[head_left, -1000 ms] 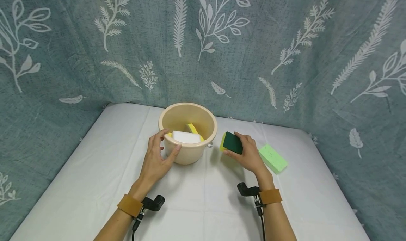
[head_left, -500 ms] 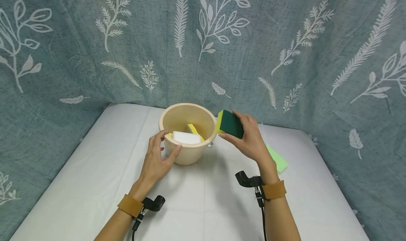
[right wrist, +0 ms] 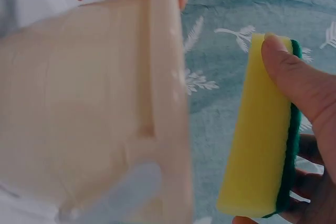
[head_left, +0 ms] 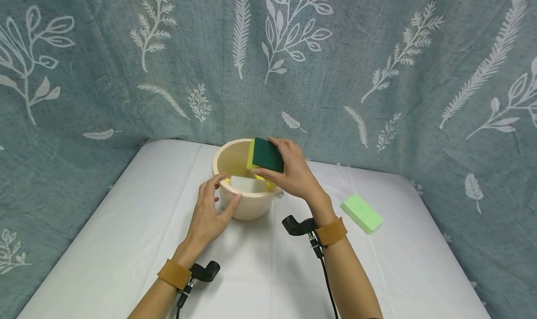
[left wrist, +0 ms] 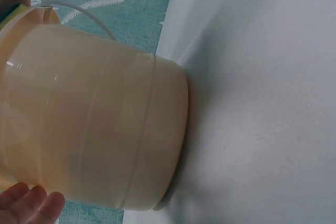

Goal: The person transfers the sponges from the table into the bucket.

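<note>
A green-and-yellow scouring sponge [head_left: 267, 155] is pinched in my right hand [head_left: 295, 172], held over the right part of a cream bucket's opening. In the right wrist view the sponge's yellow side [right wrist: 257, 129] faces the bucket [right wrist: 94, 98], with a thumb on its edge. My left hand [head_left: 211, 218] holds the bucket [head_left: 247, 207] at its left front rim, the thumb against the outer wall. Inside the bucket lie a white block [head_left: 248, 184] and some yellow pieces, partly hidden by the rim and the right hand.
A light green sponge [head_left: 361, 213] lies on the white-covered table [head_left: 260, 272], right of the bucket. The bucket's handle [left wrist: 86, 14] hangs at its far side in the left wrist view. A teal leaf-patterned curtain [head_left: 327, 86] stands behind the table.
My right hand has lifted the scouring sponge and carried it left, from the table's right side to above the bucket. The left hand has stayed on the rim.
</note>
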Demonstrator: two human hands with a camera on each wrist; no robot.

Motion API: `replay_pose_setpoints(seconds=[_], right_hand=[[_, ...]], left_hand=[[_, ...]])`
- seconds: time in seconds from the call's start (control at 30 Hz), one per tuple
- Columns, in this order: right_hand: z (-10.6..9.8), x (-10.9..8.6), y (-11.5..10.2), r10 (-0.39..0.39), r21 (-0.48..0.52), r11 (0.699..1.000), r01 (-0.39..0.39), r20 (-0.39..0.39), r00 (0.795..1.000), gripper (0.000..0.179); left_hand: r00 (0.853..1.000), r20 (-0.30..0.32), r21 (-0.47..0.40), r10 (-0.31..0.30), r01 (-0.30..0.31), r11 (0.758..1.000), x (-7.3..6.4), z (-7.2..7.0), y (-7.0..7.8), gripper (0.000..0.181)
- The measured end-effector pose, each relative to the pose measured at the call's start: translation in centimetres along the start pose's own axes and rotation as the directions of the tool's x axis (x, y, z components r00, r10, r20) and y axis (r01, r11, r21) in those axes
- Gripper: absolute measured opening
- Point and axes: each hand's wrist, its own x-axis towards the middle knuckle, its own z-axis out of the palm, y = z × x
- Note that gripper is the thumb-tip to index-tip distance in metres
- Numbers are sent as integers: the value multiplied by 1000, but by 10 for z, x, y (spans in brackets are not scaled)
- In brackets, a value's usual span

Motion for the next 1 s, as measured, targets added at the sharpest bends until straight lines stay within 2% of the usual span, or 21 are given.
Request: replay_pose_setpoints(seconds=[0.23,0.47,0.77,1.0], right_hand=[[19,11,1,-19,-19,1000,19,32,999,86],[28,13,7,13,-65,998,-11,36,999,87],[21,5,10,11,-55,998,-10,20,1000,83],[12,-6,19,37,-35,999,-38,-7,999,82]], left_hand=[[1000,5,2,8,-8,1000,-1,2,0,68],[1000,10,1,0,0,1000,-3,2,1,67],[1000,-7,6,23,-23,1000,0,2,-1,69],[1000,-12,16,22,-22,1000,1,0,-2,69]])
